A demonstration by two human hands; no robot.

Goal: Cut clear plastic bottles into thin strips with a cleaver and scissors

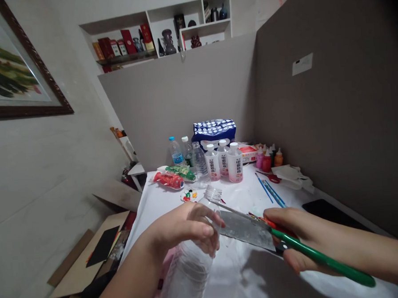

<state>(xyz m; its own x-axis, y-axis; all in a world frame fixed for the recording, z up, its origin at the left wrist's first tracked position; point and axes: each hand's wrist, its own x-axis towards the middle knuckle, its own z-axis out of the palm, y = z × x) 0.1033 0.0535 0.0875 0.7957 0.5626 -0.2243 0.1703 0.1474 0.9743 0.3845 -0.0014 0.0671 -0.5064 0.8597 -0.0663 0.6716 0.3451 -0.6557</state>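
My left hand [199, 227] curls around the upper part of a clear plastic bottle [192, 274]. The bottle has no cap, and it leans with its open mouth pointing up and away from me. In my right hand [300, 232] is a pair of large scissors [246, 231], with broad metal blades and a long green handle; some red-orange shows under my fingers. The blades are parted, their tips at the bottle just below its neck. From this view I cannot tell whether they have cut into the plastic.
Several bottles stand farther back, among them pink-and-white labelled ones [235, 165], before a blue package [214, 130]. Red and green packets [169, 180] lie left of them. Paint bottles [266, 161], red-handled scissors [274, 178] and blue brushes [271, 192] are at right. Grey panels [183, 101] enclose the table.
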